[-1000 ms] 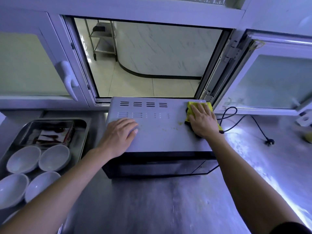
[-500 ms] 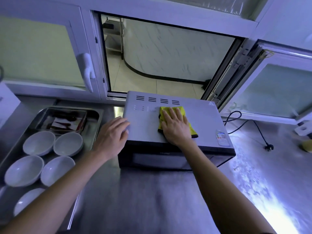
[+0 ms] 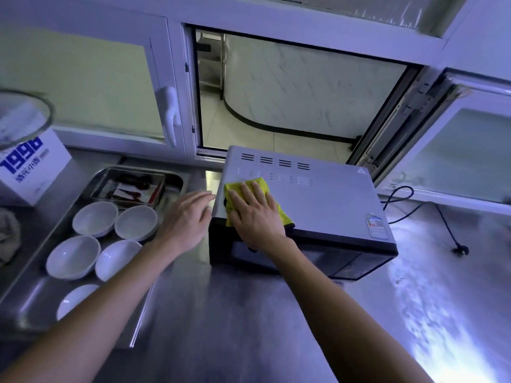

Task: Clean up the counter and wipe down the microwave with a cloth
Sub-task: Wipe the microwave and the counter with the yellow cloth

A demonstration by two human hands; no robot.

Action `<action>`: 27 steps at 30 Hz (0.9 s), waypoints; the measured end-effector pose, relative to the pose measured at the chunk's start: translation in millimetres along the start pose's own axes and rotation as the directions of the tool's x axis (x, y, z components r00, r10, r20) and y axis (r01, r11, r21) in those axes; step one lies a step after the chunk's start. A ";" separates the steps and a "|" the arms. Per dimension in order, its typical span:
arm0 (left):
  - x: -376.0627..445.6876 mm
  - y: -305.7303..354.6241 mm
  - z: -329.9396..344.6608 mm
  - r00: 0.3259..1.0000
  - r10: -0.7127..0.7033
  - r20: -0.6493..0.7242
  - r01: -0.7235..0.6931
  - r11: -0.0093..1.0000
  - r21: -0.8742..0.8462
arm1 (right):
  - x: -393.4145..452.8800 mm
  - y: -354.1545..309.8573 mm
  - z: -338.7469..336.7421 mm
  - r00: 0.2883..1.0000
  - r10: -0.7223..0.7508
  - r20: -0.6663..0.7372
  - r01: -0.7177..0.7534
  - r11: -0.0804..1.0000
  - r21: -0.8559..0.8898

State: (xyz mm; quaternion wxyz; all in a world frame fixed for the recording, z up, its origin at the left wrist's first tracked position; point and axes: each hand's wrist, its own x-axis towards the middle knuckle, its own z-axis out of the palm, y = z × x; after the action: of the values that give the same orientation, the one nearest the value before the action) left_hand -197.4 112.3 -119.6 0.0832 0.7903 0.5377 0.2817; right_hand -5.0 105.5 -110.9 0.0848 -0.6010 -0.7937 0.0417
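Nearest, on the steel bench [image 3: 249, 313], a metal tray [image 3: 33, 308] is seen at the left; five white bowls [image 3: 73, 257], apparently empty, are held in it, and a smaller tray [image 3: 130, 186] of red-stained scraps is set at its far end. The left hand [image 3: 188, 217] is laid with fingers straight against the microwave's [image 3: 326, 200] left side, nothing being held. The right hand [image 3: 255, 214] is pressed flat on the yellow cloth [image 3: 243, 186] at the top's front-left corner, not curled round it. The cloth is judged soft, light and easily bunched, best driven under a spread palm. The microwave is judged heavy and stiff. Farther left, a white box [image 3: 30, 167] is seen.
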 end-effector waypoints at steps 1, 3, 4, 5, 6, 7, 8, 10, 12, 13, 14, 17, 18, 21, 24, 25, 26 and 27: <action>2.0 6.6 3.0 1.000 0.007 -0.004 -0.007 1.000 0.005 | -7.7 3.4 -0.2 1.000 0.008 -0.006 -0.008 1.000 0.004; 6.3 23.3 9.4 1.000 0.031 -0.004 -0.031 0.999 0.014 | -23.7 14.6 -0.4 0.999 0.024 -0.021 -0.024 1.000 -0.002; 8.7 32.6 12.7 0.999 0.049 0.007 -0.049 0.999 0.018 | -32.4 22.3 -1.5 0.999 0.036 -0.031 -0.036 0.999 -0.005; 11.4 42.4 16.1 0.997 0.073 0.021 -0.073 0.997 0.025 | -41.7 32.2 -3.0 0.998 0.052 -0.041 -0.052 0.999 -0.007; 14.3 51.5 20.2 0.995 0.097 0.038 -0.098 0.995 0.033 | -51.6 43.9 -5.2 0.996 0.072 -0.053 -0.073 0.997 -0.011; 17.4 60.9 24.8 0.991 0.121 0.054 -0.123 0.991 0.043 | -62.2 57.2 -7.5 0.993 0.096 -0.068 -0.097 0.995 -0.017; 20.5 70.2 30.3 0.987 0.144 0.068 -0.148 0.988 0.053 | -73.0 72.2 -9.7 0.989 0.122 -0.081 -0.124 0.992 -0.024; 26.0 89.6 43.5 0.978 0.188 0.093 -0.194 0.979 0.066 | -94.6 104.6 -15.7 0.977 0.189 -0.097 -0.193 0.981 -0.032; 30.6 110.5 57.6 0.968 0.222 0.120 -0.232 0.970 0.076 | -114.4 137.8 -22.9 0.958 0.266 -0.108 -0.271 0.962 -0.040; 32.8 120.2 64.7 0.963 0.237 0.131 -0.249 0.965 0.082 | -123.3 153.6 -26.6 0.948 0.298 -0.114 -0.305 0.951 -0.048; 35.0 129.3 71.9 0.957 0.252 0.141 -0.265 0.960 0.085 | -131.1 168.6 -29.9 0.939 0.323 -0.115 -0.331 0.942 -0.058; 42.0 150.5 90.5 0.943 0.284 0.170 -0.302 0.949 0.087 | -145.3 202.9 -36.0 0.928 0.363 -0.086 -0.369 0.926 -0.082; 44.5 155.5 95.1 0.941 0.288 0.176 -0.307 0.947 0.093 | -146.4 209.3 -36.9 0.929 0.361 -0.082 -0.367 0.926 -0.089; 52.5 165.7 103.5 0.945 0.271 0.185 -0.295 0.949 0.116 | -140.4 218.1 -39.0 0.929 0.356 -0.097 -0.364 0.928 -0.082; 59.1 167.0 108.9 0.955 0.230 0.186 -0.257 0.957 0.135 | -127.1 227.0 -41.5 0.922 0.348 -0.171 -0.364 0.929 -0.072; 59.7 165.8 111.0 0.960 0.213 0.183 -0.240 0.961 0.139 | -121.3 231.8 -42.5 0.921 0.346 -0.180 -0.362 0.930 -0.066; 59.5 164.4 113.2 0.964 0.196 0.181 -0.224 0.964 0.145 | -114.4 237.6 -43.5 0.921 0.346 -0.181 -0.362 0.930 -0.060; 58.7 163.2 115.2 0.967 0.184 0.178 -0.212 0.965 0.153 | -106.9 244.2 -44.0 0.920 0.350 -0.176 -0.364 0.930 -0.054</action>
State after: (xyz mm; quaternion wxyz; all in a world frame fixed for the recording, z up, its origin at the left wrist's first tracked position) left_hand 10.7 118.2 -123.1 0.0301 0.8647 0.4694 0.1764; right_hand 262.5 68.1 -117.7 0.1145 -0.7402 -0.6621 -0.0270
